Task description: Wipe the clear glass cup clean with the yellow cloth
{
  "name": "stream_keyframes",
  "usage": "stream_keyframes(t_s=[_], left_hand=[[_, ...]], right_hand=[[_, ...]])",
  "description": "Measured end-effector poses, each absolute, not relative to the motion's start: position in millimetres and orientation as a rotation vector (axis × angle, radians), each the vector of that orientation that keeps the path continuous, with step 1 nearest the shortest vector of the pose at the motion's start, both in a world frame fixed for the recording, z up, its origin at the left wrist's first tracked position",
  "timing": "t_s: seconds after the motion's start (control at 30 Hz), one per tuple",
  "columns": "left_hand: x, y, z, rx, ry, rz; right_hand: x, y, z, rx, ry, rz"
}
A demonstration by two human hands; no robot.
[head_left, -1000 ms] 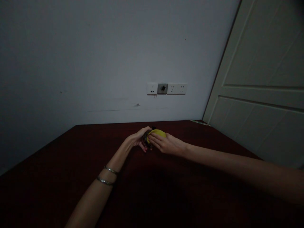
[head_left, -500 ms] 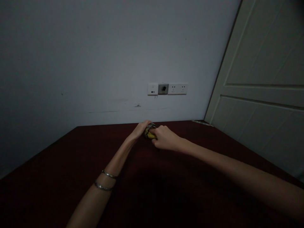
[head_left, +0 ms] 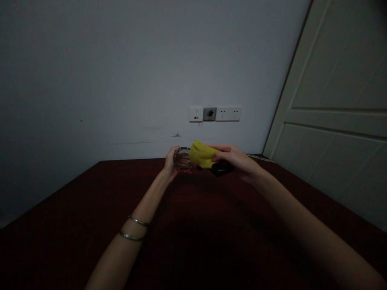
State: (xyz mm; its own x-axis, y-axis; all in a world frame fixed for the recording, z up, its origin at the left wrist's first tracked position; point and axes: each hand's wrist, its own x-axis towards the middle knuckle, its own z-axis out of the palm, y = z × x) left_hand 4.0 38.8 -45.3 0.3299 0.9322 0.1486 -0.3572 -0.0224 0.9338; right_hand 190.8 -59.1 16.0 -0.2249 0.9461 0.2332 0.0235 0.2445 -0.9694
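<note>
My left hand (head_left: 170, 163) is closed around a clear drinking glass (head_left: 182, 160), which is tipped so that its round mouth faces me and to the right. In my right hand (head_left: 237, 159) is a bunched yellow cloth (head_left: 202, 155), pinched between thumb and fingers. A black part (head_left: 222, 168) hangs below the thumb; whether it belongs to the cloth I cannot tell. The cloth's left end is right beside the glass's rim, outside its mouth. Both hands are above the far part of a dark red table (head_left: 181, 201). Two silver bangles (head_left: 133, 236) circle my left forearm.
A pale wall (head_left: 136, 80) stands behind the table's far edge, with a row of sockets and switches (head_left: 222, 114). At the right is a white panelled door (head_left: 338, 121). A thin strip-like object (head_left: 260, 158) lies at the far right table corner.
My right hand has pulled back to the right, bringing the yellow cloth out of the glass. The glass stays in my left hand, which has shifted slightly left, and its mouth now shows.
</note>
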Motion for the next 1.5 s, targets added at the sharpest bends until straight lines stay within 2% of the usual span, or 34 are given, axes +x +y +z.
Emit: stream_keyframes(t_s=[0.1,0.27,0.37,0.47,0.77,1.07,1.37,1.5], left_hand=[[-1.6,35.0,-46.1,1.032,0.647,0.959],[3.3,32.3,-52.1,0.893,0.591,1.018],[9.8,34.9,-57.6,0.838,0.559,1.15],[13.8,37.0,-61.3,0.815,0.526,1.253],[11.1,39.1,-65.7,0.84,0.547,1.411],[7.9,40.2,-72.4,0.921,0.528,1.327],[9.8,37.1,-68.0,1.018,0.496,1.281],[12.7,35.7,-66.5,1.02,0.507,1.247]], right_hand=[[197.2,-62.7,23.3,-0.961,-1.659,0.619],[171.2,-64.9,1.2,-0.913,-2.058,-0.202],[150.3,-58.3,-22.3,-0.932,-2.18,-0.476],[137.7,-49.6,-39.0,-0.943,-2.227,-0.598],[135.4,-45.8,-51.9,-1.026,-2.384,-0.535],[137.7,-41.8,-58.4,-0.982,-2.454,-0.47],[130.1,-56.7,-41.6,-1.047,-2.366,-0.228],[130.2,-58.1,-32.9,-1.139,-2.261,0.041]])
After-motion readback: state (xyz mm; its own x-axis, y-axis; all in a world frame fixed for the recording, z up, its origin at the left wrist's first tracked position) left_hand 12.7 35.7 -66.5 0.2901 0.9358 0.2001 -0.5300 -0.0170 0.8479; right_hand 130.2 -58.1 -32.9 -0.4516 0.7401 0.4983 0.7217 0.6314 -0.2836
